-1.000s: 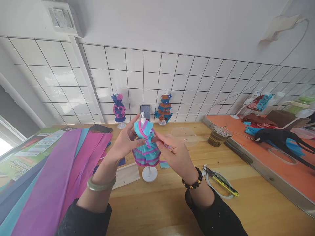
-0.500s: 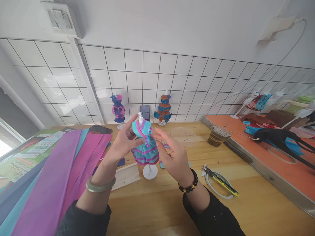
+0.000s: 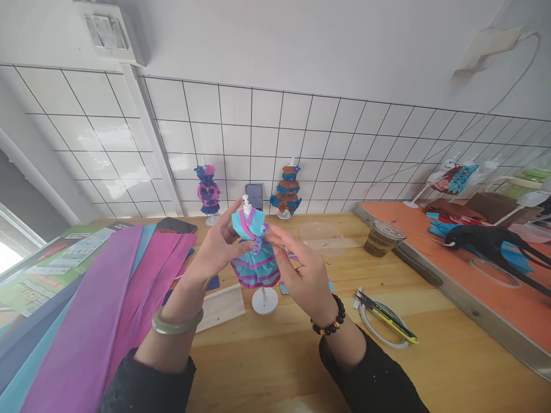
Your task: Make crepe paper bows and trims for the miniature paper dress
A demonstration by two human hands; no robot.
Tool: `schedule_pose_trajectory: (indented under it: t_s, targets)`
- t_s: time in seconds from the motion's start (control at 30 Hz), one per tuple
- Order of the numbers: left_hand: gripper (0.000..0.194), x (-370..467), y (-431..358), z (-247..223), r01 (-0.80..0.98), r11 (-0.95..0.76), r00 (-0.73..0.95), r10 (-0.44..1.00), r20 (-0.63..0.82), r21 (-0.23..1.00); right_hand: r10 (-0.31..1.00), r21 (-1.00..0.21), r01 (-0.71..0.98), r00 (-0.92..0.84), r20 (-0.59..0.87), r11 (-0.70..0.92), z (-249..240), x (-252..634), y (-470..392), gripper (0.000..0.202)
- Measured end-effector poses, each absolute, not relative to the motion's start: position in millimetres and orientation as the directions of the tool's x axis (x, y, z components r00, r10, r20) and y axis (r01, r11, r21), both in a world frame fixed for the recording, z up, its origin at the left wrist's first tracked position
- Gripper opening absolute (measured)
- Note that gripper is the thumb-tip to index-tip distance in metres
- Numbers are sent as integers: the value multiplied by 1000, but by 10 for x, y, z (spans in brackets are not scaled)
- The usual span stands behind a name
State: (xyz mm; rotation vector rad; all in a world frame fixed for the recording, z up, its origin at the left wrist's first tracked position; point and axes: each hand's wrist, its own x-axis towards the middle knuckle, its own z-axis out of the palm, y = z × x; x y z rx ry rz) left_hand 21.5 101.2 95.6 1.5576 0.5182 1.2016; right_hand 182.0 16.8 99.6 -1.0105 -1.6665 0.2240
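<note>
A small white dress form on a round base stands upright on the wooden table. It wears a light blue dress with purple-pink stripes and a ruffled trim at the waist. My left hand is wrapped round the dress from the left, its thumb on the front and its fingers partly behind the form. From the right, my right hand pinches the dress at the waist beside the trim, thumb and forefinger close together.
Purple and pink sheets lie at left. Two dressed forms and a phone stand by the tiled wall. At right are yellow-handled scissors, a lidded cup and an orange surface.
The right forefinger has come down closer to the waist trim and straightened against the dress. The left hand keeps its hold, and the view has shifted very slightly.
</note>
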Motion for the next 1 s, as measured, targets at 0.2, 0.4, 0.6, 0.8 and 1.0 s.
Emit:
schedule_pose_trajectory:
  t_s: [0.2,0.4,0.6,0.8,1.0]
  targets:
    - [84,226,998,959,-245,-346,402,814,420,906,740,-636,498,-17,672,589,985,1833,175,39]
    - [86,225,1001,951,-209,-361,392,821,416,909,732,-620,502,-40,680,603,983,1836,181,39]
    - [88,223,1002,950,-183,-374,393,820,416,909,721,-647,490,53,691,584,978,1876,208,36]
    - [90,293,962,952,-75,-426,342,839,424,902,735,-682,501,125,666,533,997,1906,219,34]
    - [91,343,942,940,68,-504,194,853,485,861,715,-674,546,181,675,498,995,1959,228,34]
